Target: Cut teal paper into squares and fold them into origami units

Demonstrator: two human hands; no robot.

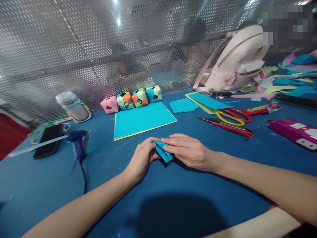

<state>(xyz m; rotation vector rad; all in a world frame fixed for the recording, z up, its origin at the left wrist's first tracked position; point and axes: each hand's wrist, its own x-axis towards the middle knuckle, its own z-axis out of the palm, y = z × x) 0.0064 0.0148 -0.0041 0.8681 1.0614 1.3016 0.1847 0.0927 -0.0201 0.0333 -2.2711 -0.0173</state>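
Note:
A small piece of folded blue paper is held just above the blue table, between my two hands. My left hand grips its left side, fingers curled behind it. My right hand presses on its right side with the fingertips. Beyond my hands lies a stack of large blue and pale green sheets. Smaller blue sheets rest to the right of that stack. Four-sided views aside, several folded paper balls in pink, green, orange and blue stand in a row behind it.
To the left are a blue glue gun, a black phone and a bottle. Scissors, a purple pencil case and a pale backpack lie to the right. A perforated metal panel stands behind.

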